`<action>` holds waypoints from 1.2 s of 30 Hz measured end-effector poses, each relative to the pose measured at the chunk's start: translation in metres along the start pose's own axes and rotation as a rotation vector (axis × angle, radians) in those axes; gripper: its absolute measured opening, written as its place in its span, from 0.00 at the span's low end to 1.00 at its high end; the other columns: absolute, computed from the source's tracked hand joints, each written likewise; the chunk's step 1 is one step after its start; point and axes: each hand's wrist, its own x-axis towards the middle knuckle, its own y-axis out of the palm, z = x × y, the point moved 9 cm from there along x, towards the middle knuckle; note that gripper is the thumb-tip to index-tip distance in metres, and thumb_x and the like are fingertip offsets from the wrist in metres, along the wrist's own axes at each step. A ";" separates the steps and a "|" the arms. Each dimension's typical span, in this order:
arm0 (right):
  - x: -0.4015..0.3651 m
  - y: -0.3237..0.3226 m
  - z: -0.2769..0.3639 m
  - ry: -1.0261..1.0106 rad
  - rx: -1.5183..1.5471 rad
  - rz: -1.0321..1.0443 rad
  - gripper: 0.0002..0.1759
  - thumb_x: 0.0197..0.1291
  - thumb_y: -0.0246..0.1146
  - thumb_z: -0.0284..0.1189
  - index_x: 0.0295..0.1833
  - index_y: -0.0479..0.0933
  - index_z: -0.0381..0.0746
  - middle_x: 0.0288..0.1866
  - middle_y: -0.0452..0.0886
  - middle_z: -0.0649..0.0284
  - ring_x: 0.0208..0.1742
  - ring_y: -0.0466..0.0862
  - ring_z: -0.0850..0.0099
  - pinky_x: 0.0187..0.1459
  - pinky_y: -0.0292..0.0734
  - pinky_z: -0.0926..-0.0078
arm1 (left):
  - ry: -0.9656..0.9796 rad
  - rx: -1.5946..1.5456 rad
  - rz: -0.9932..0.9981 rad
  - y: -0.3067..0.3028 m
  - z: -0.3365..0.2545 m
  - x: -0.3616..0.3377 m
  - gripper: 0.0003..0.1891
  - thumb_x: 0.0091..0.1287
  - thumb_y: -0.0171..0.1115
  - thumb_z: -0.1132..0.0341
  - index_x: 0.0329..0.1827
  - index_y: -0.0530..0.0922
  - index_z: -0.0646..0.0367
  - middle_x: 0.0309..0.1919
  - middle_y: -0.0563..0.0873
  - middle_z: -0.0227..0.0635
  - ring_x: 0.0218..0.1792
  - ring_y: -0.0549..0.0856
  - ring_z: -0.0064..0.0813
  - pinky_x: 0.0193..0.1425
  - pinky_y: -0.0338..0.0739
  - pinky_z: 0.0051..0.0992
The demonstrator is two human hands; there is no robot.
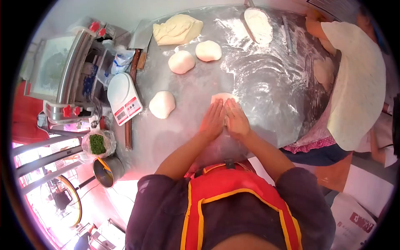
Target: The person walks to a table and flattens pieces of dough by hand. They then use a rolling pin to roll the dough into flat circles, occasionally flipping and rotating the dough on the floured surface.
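Note:
Both hands rest side by side on a piece of dough (224, 96) on the grey table, its pale far edge showing beyond the fingertips. My left hand (213, 118) lies over its left part, fingers extended and pointing away from me. Over the right part lies my right hand (236, 117), fingers likewise stretched out, the two hands nearly touching. Most of the dough is hidden under them. One round dough ball (162, 104) sits to the left. Farther back are two more balls (181, 62) (208, 51) and a large dough lump (177, 29).
A white scale (125, 98) and a long wooden stick (128, 133) lie at the left edge, near a metal pot (108, 171) and chopped greens (97, 143). Flour (258, 26) fills a scoop at the back. At right, another person holds a large dough sheet (357, 79).

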 end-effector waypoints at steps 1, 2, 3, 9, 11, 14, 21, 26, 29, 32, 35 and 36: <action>0.008 -0.004 0.000 0.004 -0.026 -0.004 0.28 0.65 0.59 0.30 0.69 0.69 0.29 0.72 0.68 0.43 0.75 0.64 0.48 0.77 0.55 0.53 | 0.002 -0.006 0.002 -0.002 0.002 0.006 0.22 0.68 0.51 0.71 0.65 0.71 0.69 0.72 0.69 0.55 0.75 0.65 0.47 0.78 0.60 0.41; 0.013 -0.005 -0.001 0.008 -0.045 0.048 0.26 0.65 0.59 0.31 0.67 0.70 0.31 0.70 0.71 0.45 0.74 0.67 0.49 0.74 0.58 0.53 | 0.007 -0.011 0.001 -0.006 0.003 0.009 0.22 0.68 0.52 0.71 0.65 0.72 0.68 0.71 0.69 0.55 0.75 0.66 0.47 0.77 0.61 0.41; 0.015 -0.009 -0.002 0.013 -0.064 0.099 0.25 0.65 0.59 0.32 0.65 0.72 0.32 0.68 0.73 0.47 0.72 0.69 0.51 0.71 0.62 0.53 | -0.065 -0.154 0.038 -0.010 0.007 0.010 0.21 0.68 0.53 0.71 0.64 0.72 0.68 0.70 0.71 0.55 0.73 0.68 0.48 0.75 0.63 0.42; 0.075 0.008 -0.055 0.300 0.268 0.263 0.15 0.60 0.63 0.36 0.50 0.82 0.43 0.57 0.81 0.54 0.59 0.78 0.54 0.59 0.71 0.50 | -0.742 -0.723 0.004 -0.001 0.047 -0.062 0.20 0.71 0.58 0.64 0.62 0.73 0.66 0.57 0.80 0.51 0.56 0.82 0.40 0.59 0.76 0.37; 0.087 0.036 -0.033 0.197 0.169 0.452 0.14 0.56 0.65 0.36 0.46 0.84 0.44 0.53 0.82 0.55 0.56 0.79 0.55 0.58 0.72 0.51 | -0.915 -1.052 0.154 0.064 0.060 -0.098 0.21 0.72 0.59 0.62 0.62 0.73 0.67 0.52 0.83 0.47 0.51 0.83 0.34 0.55 0.78 0.34; 0.092 0.062 0.034 -0.074 -0.095 0.635 0.14 0.50 0.67 0.36 0.42 0.84 0.43 0.47 0.83 0.57 0.55 0.81 0.56 0.55 0.75 0.56 | -1.281 -1.596 0.070 0.055 0.023 -0.118 0.21 0.73 0.59 0.60 0.65 0.72 0.62 0.48 0.83 0.35 0.45 0.83 0.24 0.44 0.80 0.27; 0.085 0.020 -0.083 0.605 0.437 0.037 0.15 0.53 0.71 0.38 0.39 0.81 0.38 0.39 0.84 0.51 0.42 0.85 0.56 0.44 0.79 0.61 | -1.025 -1.101 -0.240 0.010 0.096 -0.101 0.26 0.72 0.60 0.60 0.67 0.70 0.67 0.51 0.83 0.40 0.49 0.83 0.30 0.51 0.79 0.29; -0.029 -0.005 -0.117 0.900 0.382 0.288 0.24 0.52 0.74 0.44 0.43 0.78 0.35 0.38 0.85 0.50 0.38 0.85 0.58 0.41 0.78 0.62 | -0.814 -0.844 -0.165 0.008 0.104 -0.041 0.23 0.69 0.62 0.60 0.60 0.76 0.70 0.47 0.86 0.49 0.51 0.86 0.42 0.58 0.78 0.34; -0.023 -0.025 -0.115 0.716 0.306 0.059 0.23 0.52 0.75 0.39 0.44 0.78 0.33 0.38 0.85 0.52 0.39 0.85 0.62 0.42 0.79 0.65 | -0.745 -0.704 -0.007 0.022 0.089 0.003 0.20 0.66 0.64 0.61 0.55 0.80 0.66 0.45 0.87 0.52 0.49 0.86 0.48 0.56 0.79 0.38; 0.011 0.006 -0.121 0.627 0.467 -0.029 0.22 0.51 0.74 0.33 0.48 0.79 0.32 0.40 0.85 0.54 0.40 0.85 0.65 0.43 0.80 0.67 | -0.727 -0.506 0.174 0.019 0.055 0.041 0.15 0.63 0.65 0.63 0.49 0.82 0.63 0.42 0.88 0.49 0.45 0.87 0.49 0.52 0.79 0.40; 0.022 0.011 -0.114 0.647 0.391 0.189 0.22 0.50 0.73 0.31 0.50 0.79 0.35 0.43 0.85 0.51 0.43 0.85 0.56 0.47 0.80 0.64 | -0.721 -0.573 0.267 0.032 0.051 0.051 0.17 0.61 0.69 0.64 0.50 0.82 0.63 0.46 0.87 0.49 0.48 0.87 0.41 0.51 0.79 0.35; 0.025 0.000 -0.104 0.629 0.410 0.250 0.22 0.50 0.71 0.29 0.52 0.79 0.35 0.46 0.84 0.50 0.45 0.84 0.55 0.49 0.80 0.64 | -0.628 -0.528 0.225 0.022 0.046 0.054 0.16 0.61 0.68 0.65 0.50 0.82 0.62 0.49 0.86 0.48 0.51 0.86 0.41 0.53 0.79 0.36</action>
